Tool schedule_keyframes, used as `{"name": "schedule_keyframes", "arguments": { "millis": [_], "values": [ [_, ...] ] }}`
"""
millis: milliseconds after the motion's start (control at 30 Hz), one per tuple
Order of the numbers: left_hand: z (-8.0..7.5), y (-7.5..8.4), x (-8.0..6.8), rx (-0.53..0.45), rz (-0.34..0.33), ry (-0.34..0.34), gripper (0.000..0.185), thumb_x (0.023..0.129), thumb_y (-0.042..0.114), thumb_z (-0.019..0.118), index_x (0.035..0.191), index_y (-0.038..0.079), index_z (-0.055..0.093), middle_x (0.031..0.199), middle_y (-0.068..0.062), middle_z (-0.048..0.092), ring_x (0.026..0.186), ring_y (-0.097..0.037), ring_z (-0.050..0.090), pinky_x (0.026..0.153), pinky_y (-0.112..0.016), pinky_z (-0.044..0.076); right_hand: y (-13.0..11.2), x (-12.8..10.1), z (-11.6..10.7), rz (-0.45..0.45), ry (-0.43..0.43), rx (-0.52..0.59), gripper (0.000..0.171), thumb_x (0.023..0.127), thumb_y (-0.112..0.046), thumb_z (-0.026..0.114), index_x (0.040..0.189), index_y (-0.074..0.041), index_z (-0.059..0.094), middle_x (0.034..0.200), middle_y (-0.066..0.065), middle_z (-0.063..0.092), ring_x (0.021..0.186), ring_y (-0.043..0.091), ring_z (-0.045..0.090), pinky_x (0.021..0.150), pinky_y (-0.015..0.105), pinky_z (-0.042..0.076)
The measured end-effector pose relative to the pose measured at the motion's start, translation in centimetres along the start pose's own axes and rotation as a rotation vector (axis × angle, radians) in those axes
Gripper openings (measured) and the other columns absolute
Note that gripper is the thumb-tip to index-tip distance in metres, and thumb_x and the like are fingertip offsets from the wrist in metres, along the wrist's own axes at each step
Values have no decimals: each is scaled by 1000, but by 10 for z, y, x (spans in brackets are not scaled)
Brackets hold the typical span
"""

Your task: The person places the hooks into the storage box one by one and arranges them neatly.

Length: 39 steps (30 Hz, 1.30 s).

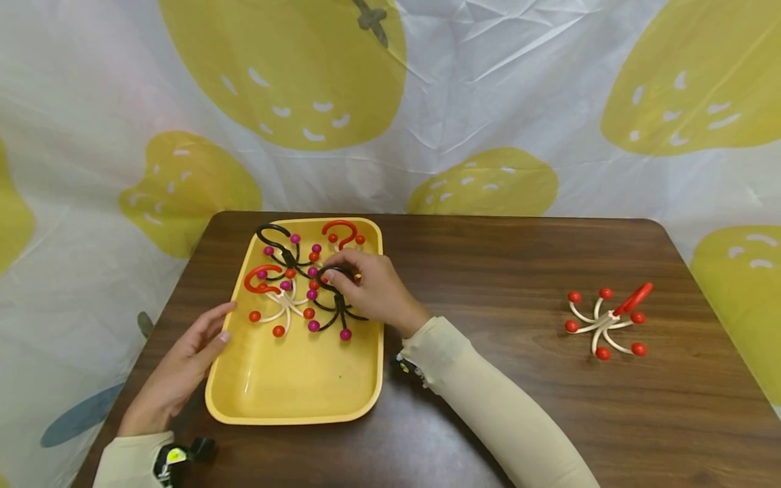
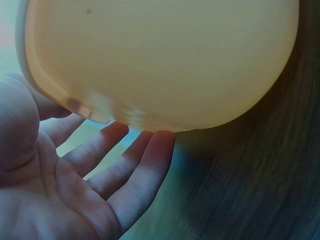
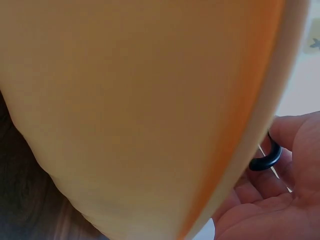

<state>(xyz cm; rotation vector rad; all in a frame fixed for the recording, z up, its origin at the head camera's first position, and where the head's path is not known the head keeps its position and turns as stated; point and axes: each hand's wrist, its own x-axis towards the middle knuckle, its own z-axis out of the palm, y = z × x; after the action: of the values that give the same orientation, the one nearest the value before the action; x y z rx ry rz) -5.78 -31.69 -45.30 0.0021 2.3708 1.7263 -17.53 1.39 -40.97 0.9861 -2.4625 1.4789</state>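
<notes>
A dark wooden worktop (image 1: pixel 488 285) stands before a white cloth backdrop (image 1: pixel 464 102) printed with large yellow fruit shapes.

Nearest the person, the left hand (image 1: pixel 183 362) lies beside the near left wall of a yellow tray (image 1: pixel 293 393). Its fingers (image 2: pixel 145 170) are straight and released, their tips touching the tray's outer wall; the left wrist view shows the open palm under the curved yellow rim. A cream sleeve (image 1: pixel 131 461) covers that wrist.

Further in, the right hand (image 1: pixel 375 288) reaches over the tray's right rim, its cream-sleeved forearm (image 1: pixel 500 413) crossing the worktop. Its fingers (image 1: pixel 338 264) are curled round the black loop handle of a black hook piece (image 1: pixel 338 315) with magenta ball tips, which lies inside the tray at its middle. The right wrist view shows that black loop (image 3: pixel 265 155) against the curled fingers, behind the tray's wall.

Around it in the far half of the tray lies a tangle of similar pieces: a white one with red balls and a red handle (image 1: pixel 271 298), a second black one (image 1: pixel 277 247), and a red hook (image 1: pixel 340 230) near the far rim.

Well apart, on the right of the worktop, a white hook piece with red balls (image 1: pixel 604 322) lies alone.
</notes>
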Motion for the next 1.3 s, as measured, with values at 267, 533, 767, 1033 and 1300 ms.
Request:
{"name": "schedule_keyframes", "arguments": {
  "millis": [267,533,767,1033,1300],
  "values": [
    [0,0,0,5,0,1,60,115,28,47,169,16,22,161,-26,37,114,3,61,87,-26,59,-1,-1,0,-5,0,43,18,101,-19,74,113,-6,76,103,3,79,92,11,73,83,23,59],
    [1,-1,-1,21,-1,-6,60,115,30,47,168,18,24,161,-28,36,114,4,62,88,-27,60,-5,-2,-6,14,14,127,18,101,-15,72,113,-2,74,103,7,80,93,15,77,82,22,61],
    [0,-1,-1,21,4,-4,60,115,30,47,169,18,23,162,-28,35,114,4,61,87,-26,59,-10,-3,-19,39,38,155,17,101,-15,73,114,-4,75,108,9,79,92,15,78,80,25,63],
    [-1,-1,0,3,-6,-7,60,115,28,46,169,17,22,162,-27,35,114,2,63,86,-28,60,-12,-4,-33,9,85,122,17,101,-16,73,113,-4,75,102,6,80,86,12,75,78,31,64],
    [0,0,-1,-1,7,-4,60,115,28,47,169,17,23,159,-25,37,113,0,64,85,-29,61,-16,-8,-48,7,110,129,15,102,-15,72,112,-5,75,104,7,80,83,17,76,72,32,63]
  ]
}}
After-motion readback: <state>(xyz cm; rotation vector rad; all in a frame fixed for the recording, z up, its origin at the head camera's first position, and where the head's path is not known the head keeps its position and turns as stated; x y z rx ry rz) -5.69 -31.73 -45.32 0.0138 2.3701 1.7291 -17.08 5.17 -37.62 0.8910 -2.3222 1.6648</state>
